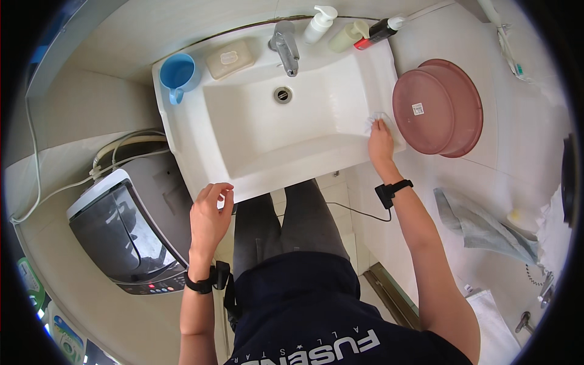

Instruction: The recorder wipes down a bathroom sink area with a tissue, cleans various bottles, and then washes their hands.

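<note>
At the right rim of the white sink (267, 149), my right hand (381, 145) presses a crumpled whitish wipe or thin cloth (378, 117) against the ledge, its fingers closed on it. My fingers partly hide the wipe, so its exact kind is unclear. My left hand (210, 216) hovers by the sink's front left corner, fingers loosely bent and apart, with nothing in them. A chrome faucet (285, 48) stands at the back of the basin, above the drain (282, 95).
On the back ledge are a blue mug (177, 72), a soap box (230, 59), a white pump bottle (319, 25), a pale green pump bottle (347, 38) and a black-red bottle (378, 33). A reddish basin (435, 109) leans at right; a washing machine (128, 225) stands left; a grey towel (486, 225) hangs right.
</note>
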The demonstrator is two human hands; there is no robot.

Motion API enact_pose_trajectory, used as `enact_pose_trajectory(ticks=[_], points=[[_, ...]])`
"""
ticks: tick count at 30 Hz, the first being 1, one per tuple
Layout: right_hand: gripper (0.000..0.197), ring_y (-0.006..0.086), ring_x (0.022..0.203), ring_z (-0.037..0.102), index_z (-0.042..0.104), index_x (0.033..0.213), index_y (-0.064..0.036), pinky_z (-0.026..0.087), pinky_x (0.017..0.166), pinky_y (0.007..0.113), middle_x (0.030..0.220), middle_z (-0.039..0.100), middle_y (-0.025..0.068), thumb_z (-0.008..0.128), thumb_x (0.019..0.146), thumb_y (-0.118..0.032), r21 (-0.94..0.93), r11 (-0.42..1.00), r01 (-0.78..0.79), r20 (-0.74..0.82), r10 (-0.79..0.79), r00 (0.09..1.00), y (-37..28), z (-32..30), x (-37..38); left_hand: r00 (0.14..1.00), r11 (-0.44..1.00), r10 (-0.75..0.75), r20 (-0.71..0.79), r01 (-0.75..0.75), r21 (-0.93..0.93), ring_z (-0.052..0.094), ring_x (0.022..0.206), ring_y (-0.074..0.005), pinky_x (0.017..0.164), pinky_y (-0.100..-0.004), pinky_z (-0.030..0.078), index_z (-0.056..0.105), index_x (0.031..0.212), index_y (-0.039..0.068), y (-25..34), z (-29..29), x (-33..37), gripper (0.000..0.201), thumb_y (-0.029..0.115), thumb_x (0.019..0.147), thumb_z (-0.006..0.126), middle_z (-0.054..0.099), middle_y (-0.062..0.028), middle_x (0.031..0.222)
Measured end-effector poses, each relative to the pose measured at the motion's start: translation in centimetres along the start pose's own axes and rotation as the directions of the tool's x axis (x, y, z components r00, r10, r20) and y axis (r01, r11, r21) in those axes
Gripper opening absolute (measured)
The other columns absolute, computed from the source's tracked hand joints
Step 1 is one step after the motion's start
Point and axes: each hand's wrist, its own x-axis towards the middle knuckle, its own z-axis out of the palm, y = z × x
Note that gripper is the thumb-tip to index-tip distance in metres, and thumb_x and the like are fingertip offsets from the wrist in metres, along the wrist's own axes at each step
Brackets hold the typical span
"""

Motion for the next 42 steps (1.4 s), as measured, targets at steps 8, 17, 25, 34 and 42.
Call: enact_pose_trajectory(ticks=[8,17,25,34,42], points=[[0.042,0.0335,0.134,0.051,0.059,0.131,0.0028,0.045,0.109,0.039,0.142,0.055,0.022,0.049,0.09,0.002,0.113,0.994,0.0,-0.198,0.023,0.98,1.0,0.7,-2.9,0.997,1.0,-0.007,0.072,0.005,0.028,0.065,0.077,-0.024,0.06,-0.0346,0.054,0.068,0.098,0.005,-0.8,-0.6,-0.7,0.008,0.009,0.091,0.067,0.067,-0.007,0.086],[0.043,0.0292,0.128,0.058,0.061,0.13,0.0004,0.05,0.103,0.038,0.138,0.06,0.0166,0.05,0.089,0.0,0.111,0.992,-0.055,-0.112,0.068,0.991,-4.3,-0.5,-7.4,0.995,1.0,0.002,0.097,-0.002,0.001,0.066,0.079,-0.0257,0.067,-0.037,0.053,0.068,0.098,0.005,-1.2,-1.4,-1.7,0.009,0.008,0.09,0.067,0.067,-0.0077,0.087],[0.038,0.0309,0.122,0.062,0.064,0.124,0.004,0.059,0.085,0.039,0.133,0.063,0.02,0.056,0.088,-0.003,-0.054,0.998,0.013,-0.112,-0.019,0.994,-11.8,-1.5,-10.0,0.993,0.993,-0.12,-0.003,0.12,0.006,0.065,0.079,-0.0254,0.066,-0.0359,0.05,0.069,0.098,0.003,-1.7,-2.7,-5.1,0.009,0.007,0.091,0.066,0.067,-0.0099,0.087],[0.035,0.0325,0.116,0.065,0.065,0.118,0.0084,0.061,0.081,0.035,0.125,0.066,0.0225,0.06,0.085,-0.003,-0.141,0.977,0.162,-0.218,-0.19,0.957,-19.0,-1.8,-12.8,0.818,0.937,-0.013,-0.575,0.21,0.278,0.055,0.109,-0.0309,0.09,-0.04,0.044,0.068,0.109,0.006,-6.2,-5.1,-10.1,0.02,0.005,0.089,0.066,0.062,-0.0117,0.114],[0.036,0.0319,0.119,0.064,0.064,0.118,0.0093,0.061,0.082,0.036,0.126,0.065,0.0246,0.062,0.083,-0.001,0.221,0.932,0.288,-0.135,-0.263,0.955,-33.3,-4.1,-17.7,0.829,0.944,-0.144,-0.54,0.279,0.178,0.042,0.127,-0.0354,0.104,-0.0469,0.038,0.064,0.12,0.007,-8.5,-6.2,-12.9,0.035,0.005,0.085,0.069,0.048,-0.0166,0.135]])
